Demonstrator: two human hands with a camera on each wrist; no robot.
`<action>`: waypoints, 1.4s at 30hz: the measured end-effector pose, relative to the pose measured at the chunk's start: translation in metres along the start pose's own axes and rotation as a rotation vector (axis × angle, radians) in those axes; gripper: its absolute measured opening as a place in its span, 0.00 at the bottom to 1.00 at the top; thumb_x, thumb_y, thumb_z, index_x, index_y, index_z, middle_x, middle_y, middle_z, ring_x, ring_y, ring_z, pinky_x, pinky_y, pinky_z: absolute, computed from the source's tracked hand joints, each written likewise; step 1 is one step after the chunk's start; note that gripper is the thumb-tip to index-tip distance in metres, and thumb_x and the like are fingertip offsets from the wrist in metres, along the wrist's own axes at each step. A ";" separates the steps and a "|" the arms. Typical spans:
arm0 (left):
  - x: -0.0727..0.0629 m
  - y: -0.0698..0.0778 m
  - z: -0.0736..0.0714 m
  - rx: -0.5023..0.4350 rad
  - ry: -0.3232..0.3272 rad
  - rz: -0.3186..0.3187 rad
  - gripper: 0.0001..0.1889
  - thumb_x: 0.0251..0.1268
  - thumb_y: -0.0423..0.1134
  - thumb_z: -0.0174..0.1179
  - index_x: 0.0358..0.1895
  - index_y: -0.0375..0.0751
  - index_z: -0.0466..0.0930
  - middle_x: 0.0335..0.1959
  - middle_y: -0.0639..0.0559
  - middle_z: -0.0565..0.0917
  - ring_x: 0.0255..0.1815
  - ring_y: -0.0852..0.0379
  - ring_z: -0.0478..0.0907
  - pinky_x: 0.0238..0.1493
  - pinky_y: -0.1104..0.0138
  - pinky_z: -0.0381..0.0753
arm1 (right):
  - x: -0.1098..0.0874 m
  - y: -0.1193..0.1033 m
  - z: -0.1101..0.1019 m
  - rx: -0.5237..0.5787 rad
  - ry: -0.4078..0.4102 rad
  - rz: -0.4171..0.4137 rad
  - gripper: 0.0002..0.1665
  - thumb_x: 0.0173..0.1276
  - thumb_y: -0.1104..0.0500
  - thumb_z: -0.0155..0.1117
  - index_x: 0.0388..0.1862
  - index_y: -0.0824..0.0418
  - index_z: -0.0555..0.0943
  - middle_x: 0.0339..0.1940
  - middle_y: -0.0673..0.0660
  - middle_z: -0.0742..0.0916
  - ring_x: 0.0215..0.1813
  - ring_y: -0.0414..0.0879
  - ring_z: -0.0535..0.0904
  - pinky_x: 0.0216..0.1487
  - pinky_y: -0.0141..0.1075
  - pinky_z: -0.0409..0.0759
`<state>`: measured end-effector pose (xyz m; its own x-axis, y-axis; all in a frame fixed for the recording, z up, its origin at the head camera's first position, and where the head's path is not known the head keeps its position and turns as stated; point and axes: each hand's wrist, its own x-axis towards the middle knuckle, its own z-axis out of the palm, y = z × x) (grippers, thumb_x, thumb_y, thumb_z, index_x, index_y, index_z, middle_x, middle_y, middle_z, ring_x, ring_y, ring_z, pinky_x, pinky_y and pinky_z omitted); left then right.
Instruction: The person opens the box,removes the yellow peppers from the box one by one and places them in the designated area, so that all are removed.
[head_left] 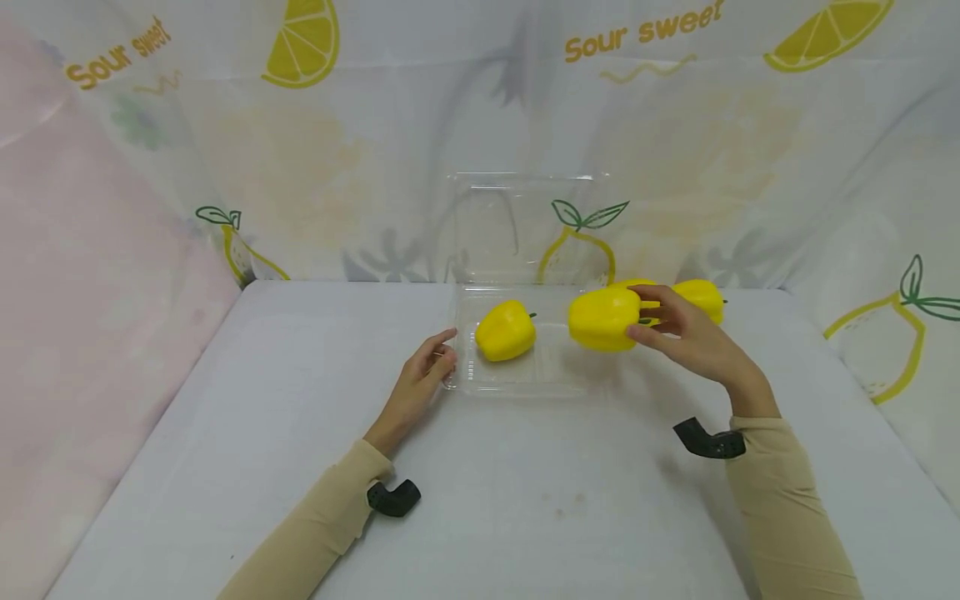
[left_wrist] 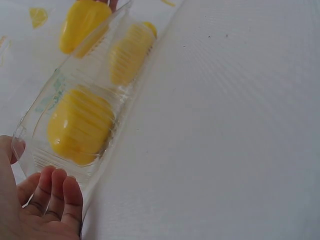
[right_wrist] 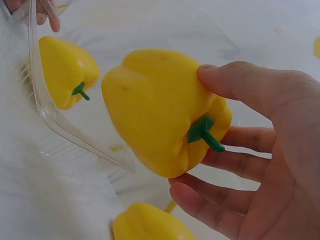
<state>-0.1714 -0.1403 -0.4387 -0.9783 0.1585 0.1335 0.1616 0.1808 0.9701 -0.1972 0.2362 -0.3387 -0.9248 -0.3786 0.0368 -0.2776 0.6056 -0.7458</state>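
Note:
My right hand (head_left: 690,337) grips a yellow bell pepper (right_wrist: 155,110) between thumb and fingers, its green stem (right_wrist: 205,132) toward the palm. In the head view this pepper is raised over the right side of a clear plastic container (head_left: 517,389). Another yellow bell pepper (head_left: 506,332) lies in the container's left part, seen through the wall in the left wrist view. My left hand (head_left: 416,379) is at the container's left side, relaxed fingers (left_wrist: 72,197) close against the wall and thumb at its rim.
The clear hinged lid (head_left: 491,229) stands up behind the container. More yellow peppers (head_left: 699,298) lie on the white table (head_left: 480,500) at the right, partly hidden behind my right hand. A printed cloth (head_left: 420,125) hangs along the back.

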 end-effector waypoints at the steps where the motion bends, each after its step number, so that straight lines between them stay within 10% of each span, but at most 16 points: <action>1: 0.000 0.000 0.000 0.001 -0.001 -0.001 0.23 0.72 0.36 0.50 0.67 0.36 0.64 0.43 0.39 0.72 0.33 0.65 0.71 0.36 0.78 0.72 | 0.000 0.000 -0.001 -0.001 0.003 0.005 0.35 0.67 0.51 0.61 0.70 0.53 0.62 0.67 0.55 0.70 0.61 0.56 0.74 0.59 0.53 0.75; 6: 0.001 -0.001 0.000 0.009 -0.002 0.002 0.23 0.72 0.37 0.50 0.67 0.36 0.65 0.44 0.38 0.72 0.33 0.65 0.71 0.36 0.78 0.72 | -0.001 0.002 -0.004 0.001 -0.001 0.027 0.35 0.67 0.50 0.61 0.70 0.53 0.61 0.68 0.55 0.69 0.62 0.57 0.73 0.59 0.51 0.75; 14: 0.001 -0.001 0.000 0.008 -0.004 -0.018 0.23 0.72 0.36 0.49 0.68 0.35 0.64 0.44 0.42 0.72 0.33 0.66 0.70 0.36 0.78 0.72 | -0.004 0.006 -0.011 0.048 -0.001 0.018 0.35 0.68 0.53 0.60 0.71 0.54 0.60 0.67 0.55 0.69 0.62 0.56 0.72 0.49 0.19 0.74; 42: 0.001 -0.001 0.000 0.021 -0.007 -0.009 0.22 0.73 0.37 0.48 0.67 0.36 0.64 0.43 0.42 0.71 0.33 0.64 0.70 0.36 0.78 0.72 | -0.010 0.022 -0.027 0.011 -0.012 0.140 0.36 0.68 0.47 0.59 0.71 0.49 0.58 0.69 0.54 0.64 0.65 0.57 0.69 0.47 0.17 0.71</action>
<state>-0.1722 -0.1406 -0.4394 -0.9787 0.1639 0.1234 0.1559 0.2029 0.9667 -0.2010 0.2719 -0.3375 -0.9512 -0.2989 -0.0762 -0.1429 0.6458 -0.7500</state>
